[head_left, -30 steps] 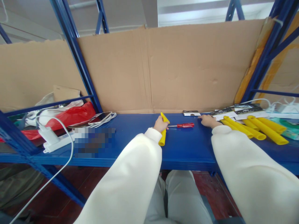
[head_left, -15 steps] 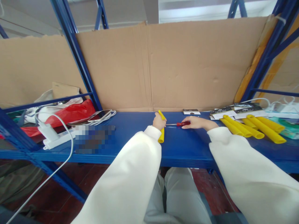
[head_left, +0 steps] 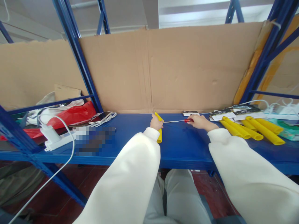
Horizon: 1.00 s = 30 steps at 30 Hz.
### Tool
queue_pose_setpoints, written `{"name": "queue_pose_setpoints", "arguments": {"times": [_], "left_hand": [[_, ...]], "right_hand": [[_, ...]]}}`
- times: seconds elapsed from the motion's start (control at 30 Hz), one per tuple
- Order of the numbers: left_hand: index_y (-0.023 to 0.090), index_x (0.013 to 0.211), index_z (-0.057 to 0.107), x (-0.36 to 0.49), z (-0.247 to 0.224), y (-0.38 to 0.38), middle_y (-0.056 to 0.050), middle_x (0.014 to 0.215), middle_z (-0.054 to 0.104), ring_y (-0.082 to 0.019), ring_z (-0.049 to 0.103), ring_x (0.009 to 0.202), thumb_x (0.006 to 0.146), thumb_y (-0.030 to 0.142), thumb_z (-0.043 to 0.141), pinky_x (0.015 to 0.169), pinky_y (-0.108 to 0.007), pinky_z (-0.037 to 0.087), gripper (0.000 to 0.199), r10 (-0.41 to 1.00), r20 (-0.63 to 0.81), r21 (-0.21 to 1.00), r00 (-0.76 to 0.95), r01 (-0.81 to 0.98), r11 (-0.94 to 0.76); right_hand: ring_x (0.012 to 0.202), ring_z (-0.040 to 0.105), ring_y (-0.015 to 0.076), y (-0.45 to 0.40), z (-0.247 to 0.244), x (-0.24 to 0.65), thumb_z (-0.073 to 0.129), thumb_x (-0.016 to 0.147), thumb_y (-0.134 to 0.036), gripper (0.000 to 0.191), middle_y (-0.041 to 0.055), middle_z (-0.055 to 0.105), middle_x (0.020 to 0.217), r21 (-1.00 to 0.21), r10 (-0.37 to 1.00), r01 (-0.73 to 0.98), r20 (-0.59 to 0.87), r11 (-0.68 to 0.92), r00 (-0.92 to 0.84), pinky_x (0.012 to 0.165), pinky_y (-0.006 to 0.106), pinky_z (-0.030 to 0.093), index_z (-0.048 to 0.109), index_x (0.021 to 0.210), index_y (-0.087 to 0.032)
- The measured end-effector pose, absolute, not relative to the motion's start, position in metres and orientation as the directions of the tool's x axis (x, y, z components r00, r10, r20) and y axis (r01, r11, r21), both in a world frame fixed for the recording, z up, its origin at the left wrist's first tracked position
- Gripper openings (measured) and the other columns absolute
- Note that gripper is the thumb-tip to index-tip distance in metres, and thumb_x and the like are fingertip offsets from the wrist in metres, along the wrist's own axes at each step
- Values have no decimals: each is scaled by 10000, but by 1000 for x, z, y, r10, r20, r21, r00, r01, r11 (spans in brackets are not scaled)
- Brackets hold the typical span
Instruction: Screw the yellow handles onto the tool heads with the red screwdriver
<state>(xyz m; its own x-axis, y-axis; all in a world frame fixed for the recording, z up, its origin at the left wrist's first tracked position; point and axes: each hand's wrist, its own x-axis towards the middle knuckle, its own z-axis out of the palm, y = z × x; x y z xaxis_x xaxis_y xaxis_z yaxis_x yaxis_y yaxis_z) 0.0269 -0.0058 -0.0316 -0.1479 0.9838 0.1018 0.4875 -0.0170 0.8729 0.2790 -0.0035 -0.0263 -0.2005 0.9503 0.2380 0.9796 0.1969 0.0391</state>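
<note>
Wrapped round a yellow tube [head_left: 159, 137], my left hand [head_left: 156, 122] holds it at the middle of the blue shelf. My right hand [head_left: 197, 121] is closed on the red handle of a screwdriver [head_left: 174, 121]. Its metal shaft points left, and the tip ends at my left hand beside the tube. Whether the tip touches or enters the tube is hidden by the fingers. A small black and white packet [head_left: 190, 113] lies behind my right hand against the cardboard.
Several yellow tubes [head_left: 253, 135] lie at the right, before black and white packets [head_left: 245, 114]. A white power strip [head_left: 59, 140], a cable and a red bag [head_left: 74, 112] are at the left. Cardboard [head_left: 191, 68] walls the back; blue posts [head_left: 78, 56] rise at both sides.
My right hand has drawn the screwdriver a little to the right, and more of its shaft shows. My left hand with the yellow tube has shifted slightly left.
</note>
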Motion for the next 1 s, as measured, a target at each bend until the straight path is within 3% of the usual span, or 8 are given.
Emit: {"name": "queue_pose_setpoints", "arguments": {"times": [0.2, 0.43, 0.7, 1.0], "left_hand": [[206, 1085, 420, 24, -30, -6, -126, 1103, 706, -128, 716, 608, 916, 125, 669, 555, -215, 499, 311, 983, 80, 882, -166, 472, 8], [190, 1150, 430, 26, -28, -7, -137, 1121, 711, -138, 733, 634, 913, 125, 672, 545, -208, 514, 345, 986, 80, 877, -146, 481, 0], [173, 1228, 409, 28, -31, -7, -130, 1098, 736, -155, 765, 702, 936, 116, 636, 635, -223, 566, 375, 992, 105, 839, -77, 541, -47], [155, 1239, 415, 28, -31, -7, -155, 1084, 745, -187, 779, 727, 934, 119, 641, 687, -262, 592, 381, 990, 136, 811, -47, 579, -83]], "right_hand": [[1212, 611, 334, -10, -22, 283, 525, 954, -294, 284, 162, 718, 1248, 43, 936, 992, 329, 115, -123, 974, 464, 430, 719, 1147, -217], [1090, 659, 300, -5, -25, 295, 527, 945, -348, 269, 111, 766, 1127, -93, 901, 985, 423, 147, -94, 905, 404, 431, 718, 1107, -249], [1029, 676, 300, 2, -31, 298, 537, 929, -372, 241, 108, 777, 1092, -83, 843, 966, 511, 246, -171, 827, 391, 436, 725, 1017, -251], [995, 690, 292, 4, -33, 299, 558, 926, -367, 227, 100, 784, 1050, -100, 834, 963, 528, 249, -161, 819, 378, 440, 735, 1009, -253]]}}
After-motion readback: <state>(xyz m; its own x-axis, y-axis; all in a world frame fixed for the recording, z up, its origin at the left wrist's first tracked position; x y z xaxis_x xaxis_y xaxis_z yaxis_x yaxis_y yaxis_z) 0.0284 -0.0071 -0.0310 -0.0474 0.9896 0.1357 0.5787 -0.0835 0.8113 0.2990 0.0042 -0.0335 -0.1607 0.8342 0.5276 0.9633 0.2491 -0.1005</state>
